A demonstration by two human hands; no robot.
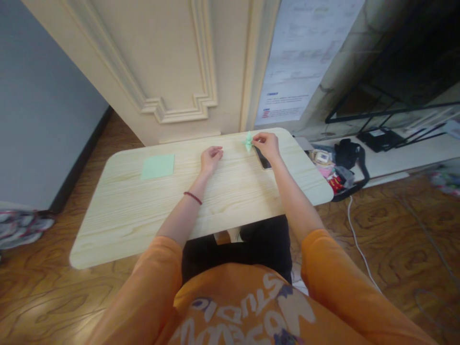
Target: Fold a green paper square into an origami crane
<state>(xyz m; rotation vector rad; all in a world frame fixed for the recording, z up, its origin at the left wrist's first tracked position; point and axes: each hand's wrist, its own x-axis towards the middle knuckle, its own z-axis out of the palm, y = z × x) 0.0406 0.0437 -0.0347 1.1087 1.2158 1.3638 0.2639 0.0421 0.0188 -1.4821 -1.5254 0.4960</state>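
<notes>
Head view: one piece of mint-green paper is folded, another remains flat. The folded paper figure point(248, 142) is pinched in the right hand point(266, 146), fingers closed on it, its crisp, angular points rising just left of that hand. Exact form too small to read. The flat square sheet point(157, 166) lies well left of the left hand point(212, 159), matte and smooth, no creases visible at this resolution. Left hand rests palm down, fingers loosely curled, apparently empty; a thin braided red bracelet point(192, 197) circles that wrist. A dark smartphone point(263, 158) lies under the right hand, partly covered by it, glossy edge showing. Both hands are over a pale wood-grain tabletop point(118, 230) with broad rounded corners. Orange sleeves point(158, 282) come in from behind the hands. Beyond the right hand, past the table edge, a black strapped bag point(348, 153) sits among small packets on a low white shelf point(402, 155).
</notes>
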